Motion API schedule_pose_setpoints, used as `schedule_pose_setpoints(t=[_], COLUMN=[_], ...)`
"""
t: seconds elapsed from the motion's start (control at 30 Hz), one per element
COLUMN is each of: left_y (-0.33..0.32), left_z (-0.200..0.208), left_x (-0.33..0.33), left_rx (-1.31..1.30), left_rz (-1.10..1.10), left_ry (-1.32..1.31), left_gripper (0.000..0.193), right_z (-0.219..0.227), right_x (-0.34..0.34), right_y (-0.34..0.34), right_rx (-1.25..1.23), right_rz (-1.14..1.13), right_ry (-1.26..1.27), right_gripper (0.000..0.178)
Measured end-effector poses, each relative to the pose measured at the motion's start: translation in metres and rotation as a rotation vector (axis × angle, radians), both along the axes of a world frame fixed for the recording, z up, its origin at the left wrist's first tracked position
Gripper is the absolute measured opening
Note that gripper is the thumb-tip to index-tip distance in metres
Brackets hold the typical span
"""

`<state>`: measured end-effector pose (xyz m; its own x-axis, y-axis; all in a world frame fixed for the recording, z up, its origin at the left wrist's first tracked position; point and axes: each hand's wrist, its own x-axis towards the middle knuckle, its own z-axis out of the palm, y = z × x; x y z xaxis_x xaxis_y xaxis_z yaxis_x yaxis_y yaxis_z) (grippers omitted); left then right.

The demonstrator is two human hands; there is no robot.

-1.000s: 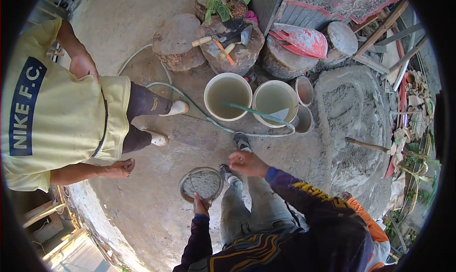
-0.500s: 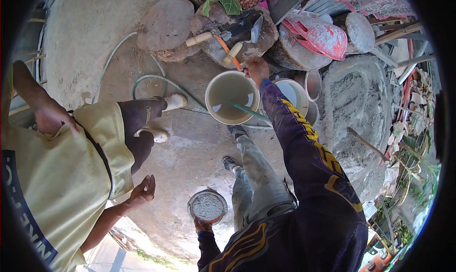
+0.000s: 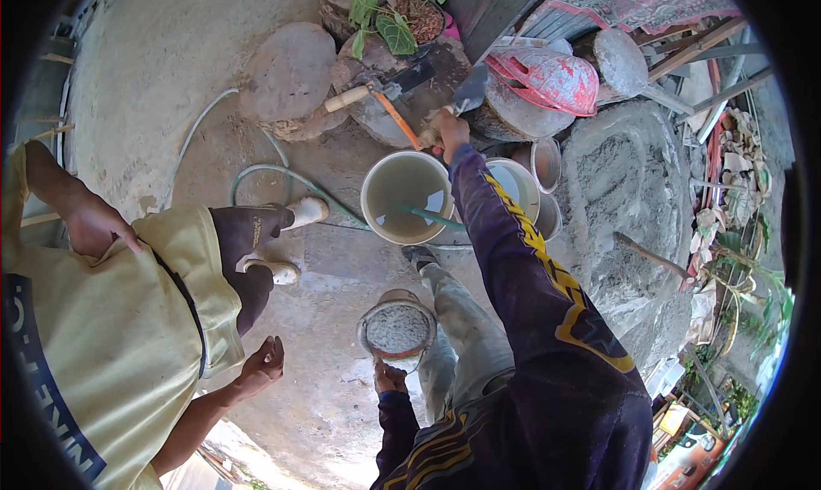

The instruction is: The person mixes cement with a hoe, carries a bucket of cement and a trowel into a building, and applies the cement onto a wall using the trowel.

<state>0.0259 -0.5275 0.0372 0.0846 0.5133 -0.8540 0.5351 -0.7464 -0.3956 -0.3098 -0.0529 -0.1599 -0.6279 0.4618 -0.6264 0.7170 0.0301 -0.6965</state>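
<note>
My right hand [image 3: 455,136] is closed around the wooden handle of a trowel [image 3: 472,88], whose grey blade points away over the stumps. Beside those fingers lies the near end of an orange-handled tool [image 3: 392,116]. A second wooden handle [image 3: 345,99] rests on the stump to its left. My left hand [image 3: 391,377], low in front of me, grips the near rim or handle of a small bucket [image 3: 398,297]; which of the two is hard to see. Wet grey mortar [image 3: 397,328] fills the bucket, which hangs tilted by my leg.
A large bucket of cloudy water [image 3: 405,167] with a green hose [image 3: 321,201] stands ahead. Another pale bucket [image 3: 516,182] is partly behind my sleeve. Mortar [image 3: 629,178] spreads at right with a wooden handle [image 3: 654,256]. A red basin [image 3: 547,81] sits on a stump. A co-worker [image 3: 111,319] stands left.
My right hand has gone from the orange-handled tool to the trowel handle, and the trowel has shifted nearer. My left hand has moved right and the mortar bucket now tilts more.
</note>
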Motion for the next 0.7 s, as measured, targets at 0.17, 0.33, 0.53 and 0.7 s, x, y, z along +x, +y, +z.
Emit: schedule_pose_setpoints(t=[0.17, 0.33, 0.53, 0.7], left_y=[0.161, 0.206, 0.134, 0.079], left_z=[-0.057, -0.142, -0.167, -0.196], left_x=[0.084, 0.205, 0.298, 0.433], left_rx=[-0.903, -0.863, -0.807, -0.794], left_rz=[-1.045, -0.950, -1.085, -1.014], left_ry=[0.336, 0.529, 0.453, 0.425], left_gripper=[0.031, 0.030, 0.045, 0.044], right_z=[0.067, 0.126, 0.174, 0.194], right_x=[0.117, 0.216, 0.323, 0.438], right_y=[0.065, 0.069, 0.006, -0.075], right_rx=[-0.939, -0.661, -0.283, 0.140], right_rz=[-0.072, 0.172, 0.388, 0.932], right_ry=[0.262, 0.099, 0.042, -0.261], right_gripper=[0.031, 0.026, 0.018, 0.045])
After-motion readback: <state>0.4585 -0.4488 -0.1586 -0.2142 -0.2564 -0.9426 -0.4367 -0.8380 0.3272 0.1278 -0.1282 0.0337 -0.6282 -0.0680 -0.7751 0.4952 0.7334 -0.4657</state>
